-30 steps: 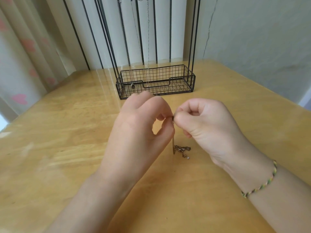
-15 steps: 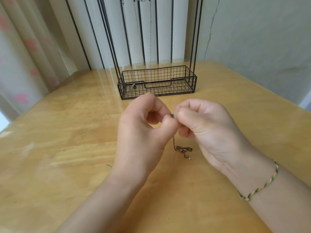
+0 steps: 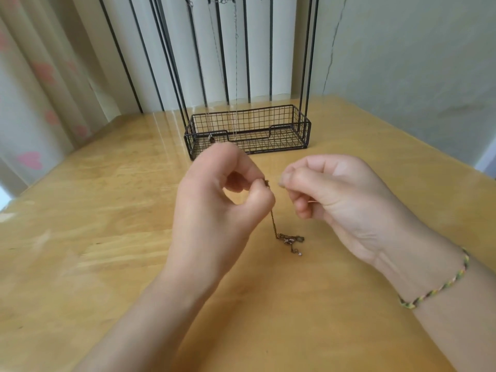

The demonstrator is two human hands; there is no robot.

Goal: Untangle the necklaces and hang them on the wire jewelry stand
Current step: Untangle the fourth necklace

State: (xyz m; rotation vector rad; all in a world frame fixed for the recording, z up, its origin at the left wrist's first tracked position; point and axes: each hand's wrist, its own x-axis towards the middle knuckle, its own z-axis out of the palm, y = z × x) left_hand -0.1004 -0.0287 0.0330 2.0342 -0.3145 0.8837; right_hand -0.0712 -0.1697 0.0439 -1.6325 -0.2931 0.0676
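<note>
While the left hand (image 3: 214, 210) pinches a thin bronze chain (image 3: 287, 238) trailing onto the glossy wooden table (image 3: 107, 210), the right hand (image 3: 343, 194) curls, grip unclear.

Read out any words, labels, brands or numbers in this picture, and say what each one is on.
There is no readable text.
The wire jewelry stand, the necklace and the table carry no label.
The curtain shows only pink heart shapes, no words.
</note>
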